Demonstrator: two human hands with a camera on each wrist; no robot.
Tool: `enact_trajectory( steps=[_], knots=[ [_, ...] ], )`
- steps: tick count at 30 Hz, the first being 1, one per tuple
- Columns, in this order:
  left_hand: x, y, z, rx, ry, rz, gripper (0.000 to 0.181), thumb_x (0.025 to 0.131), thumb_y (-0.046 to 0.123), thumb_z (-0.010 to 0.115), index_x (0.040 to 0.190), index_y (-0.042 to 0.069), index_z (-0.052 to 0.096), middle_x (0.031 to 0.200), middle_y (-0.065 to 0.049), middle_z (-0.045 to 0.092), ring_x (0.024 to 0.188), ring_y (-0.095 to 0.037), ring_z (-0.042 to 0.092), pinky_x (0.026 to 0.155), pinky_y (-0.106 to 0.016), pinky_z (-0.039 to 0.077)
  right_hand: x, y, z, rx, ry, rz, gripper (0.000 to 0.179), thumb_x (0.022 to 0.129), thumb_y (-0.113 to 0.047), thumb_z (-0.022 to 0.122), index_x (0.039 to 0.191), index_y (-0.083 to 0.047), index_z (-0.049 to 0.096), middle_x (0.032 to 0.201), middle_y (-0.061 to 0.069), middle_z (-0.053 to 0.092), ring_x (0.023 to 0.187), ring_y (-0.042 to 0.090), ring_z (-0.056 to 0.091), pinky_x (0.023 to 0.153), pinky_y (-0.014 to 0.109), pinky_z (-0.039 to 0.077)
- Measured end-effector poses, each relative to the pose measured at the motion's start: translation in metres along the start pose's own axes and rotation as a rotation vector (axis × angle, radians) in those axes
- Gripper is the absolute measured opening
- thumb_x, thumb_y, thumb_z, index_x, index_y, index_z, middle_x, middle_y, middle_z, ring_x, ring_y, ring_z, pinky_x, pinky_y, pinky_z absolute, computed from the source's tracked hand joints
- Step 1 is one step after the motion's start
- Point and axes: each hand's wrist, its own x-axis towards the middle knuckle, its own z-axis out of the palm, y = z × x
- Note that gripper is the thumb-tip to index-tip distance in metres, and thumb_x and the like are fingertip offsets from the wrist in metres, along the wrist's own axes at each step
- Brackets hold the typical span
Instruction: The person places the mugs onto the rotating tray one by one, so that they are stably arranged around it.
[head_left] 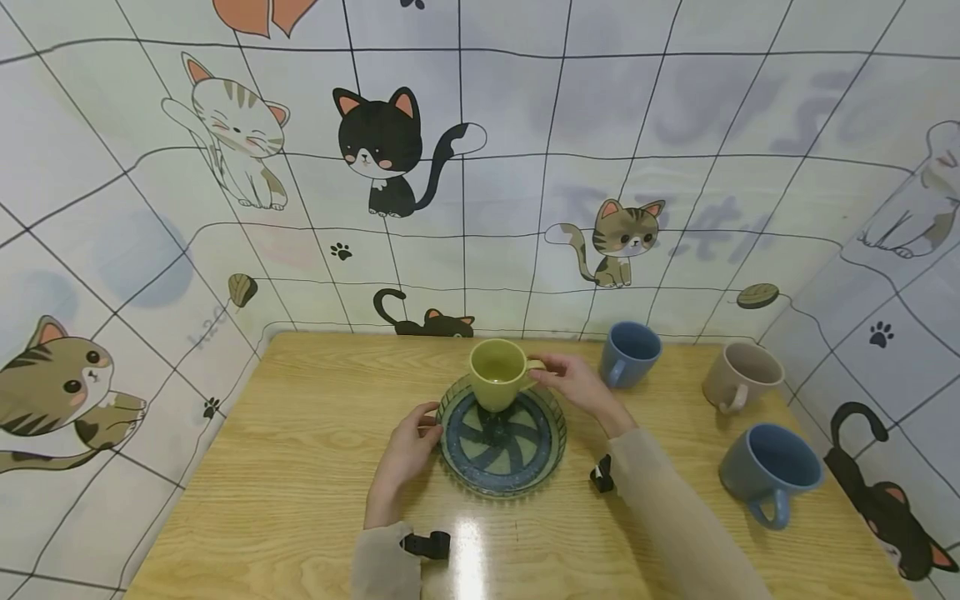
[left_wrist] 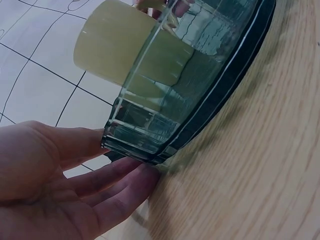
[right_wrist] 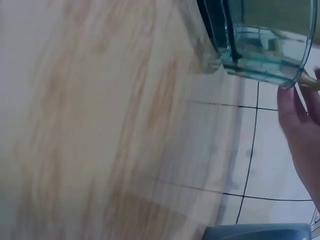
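1. Nearest, pale sleeves (head_left: 386,567) reach in, with a black strap (head_left: 426,545) worn at the left wrist.
2. Off to the right stands a large blue mug (head_left: 772,467), its handle toward the person.
3. The left hand (head_left: 408,450) is at the left side of the dish, fingers relaxed and slightly bent – the thumb meets the rim and the fingers lie low along the outer wall, touching it without wrapping round.
4. The glass dish (head_left: 497,468), greenish and clear-walled with a blue pinwheel pattern, lies on the wooden table (head_left: 300,467) just right of those fingers.
5. The right hand (head_left: 577,383) reaches past the dish's right side – thumb and fingers nearly closed, pinching the cup's handle.
6. The yellow-green cup (head_left: 495,385) is directly left of these fingertips, over the dish's far part; whether its base touches the dish floor, I cannot tell.
7. Farther right sit a beige mug (head_left: 738,375) and a small blue cup (head_left: 630,354), the latter near the table's back edge.
8. Behind everything rises a white cat-print wall covering (head_left: 517,192).
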Motion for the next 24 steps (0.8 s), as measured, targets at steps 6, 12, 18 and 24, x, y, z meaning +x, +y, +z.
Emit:
enact_trajectory(
  steps=[6,12,18,24],
  knots=[
    [0.002,-0.001,0.000,-0.020,-0.003,-0.003,0.041,0.098,0.005,0.057,0.138,0.001,0.051,0.114,-0.020,0.062,0.102,-0.032,0.062,0.085,-0.044,0.052,-0.005,-0.014,0.003,-0.089,0.031,-0.057,0.069,0.092,-0.031,0.070,0.148,-0.006,0.040,0.145,0.016,0.046,0.130,0.038,0.043,0.101,0.053,0.041],
    [0.002,-0.004,-0.002,-0.042,-0.011,-0.001,0.042,0.096,0.003,0.059,0.137,0.000,0.051,0.115,-0.022,0.061,0.105,-0.034,0.061,0.086,-0.045,0.051,-0.014,-0.026,0.006,-0.179,0.024,-0.077,0.074,0.090,-0.030,0.073,0.152,-0.017,0.035,0.153,0.010,0.035,0.134,0.043,0.035,0.104,0.059,0.034],
    [0.002,-0.007,-0.004,-0.061,-0.028,-0.021,0.046,0.095,0.002,0.062,0.139,0.000,0.049,0.122,-0.024,0.057,0.110,-0.037,0.058,0.090,-0.050,0.049,-0.035,-0.041,0.003,-0.359,0.045,0.000,0.075,0.091,-0.033,0.071,0.152,-0.010,0.034,0.154,0.014,0.032,0.139,0.041,0.029,0.108,0.061,0.028],
    [0.003,-0.005,-0.006,-0.095,-0.054,-0.030,0.050,0.093,0.002,0.063,0.141,0.002,0.048,0.124,-0.022,0.056,0.113,-0.036,0.058,0.092,-0.049,0.048,-0.067,-0.055,-0.013,-0.415,0.151,0.001,0.072,0.092,-0.037,0.069,0.149,-0.007,0.038,0.149,0.020,0.038,0.136,0.043,0.033,0.104,0.062,0.032]
  ],
)
